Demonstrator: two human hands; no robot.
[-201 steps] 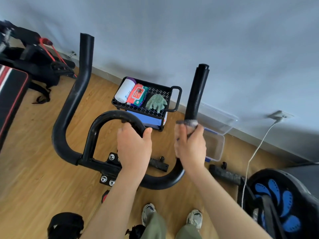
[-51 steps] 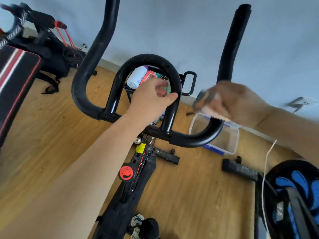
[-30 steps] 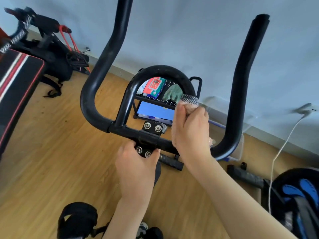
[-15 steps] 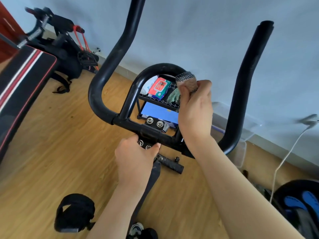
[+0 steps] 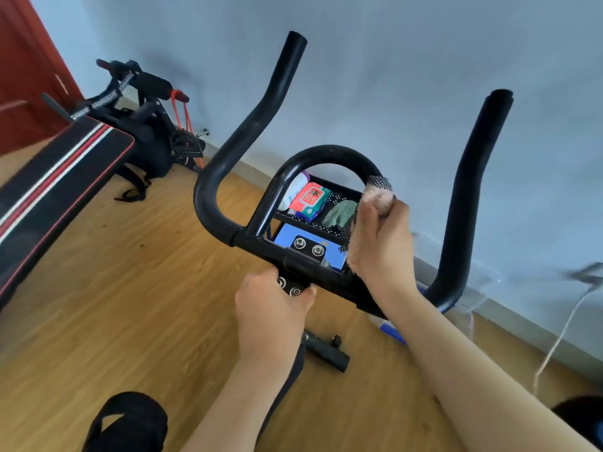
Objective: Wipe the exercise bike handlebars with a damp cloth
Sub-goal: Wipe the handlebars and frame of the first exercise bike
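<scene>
The black exercise bike handlebars [image 5: 228, 138] fill the middle of the view: two tall outer horns and a rounded inner loop [image 5: 329, 154] on a crossbar. My right hand [image 5: 383, 243] grips a pinkish cloth with a black mesh side [image 5: 378, 190], wrapped round the right leg of the inner loop. My left hand [image 5: 270, 318] grips the bolted clamp [image 5: 306, 252] under the crossbar's middle. The lower right leg of the loop is hidden behind my right hand.
Behind the bars stands a black cart [image 5: 339, 197] with a wipes pack [image 5: 310, 200] and a green glove [image 5: 341, 212]. A padded bench [image 5: 55, 187] and other gym gear [image 5: 146, 115] lie left. A clear bin [image 5: 470, 308] and a white cable [image 5: 558, 340] are right.
My right hand with the cloth has slid a little down the right side of the inner loop. My left hand stays on the clamp. The view has shifted, so the bars sit lower and further right.
</scene>
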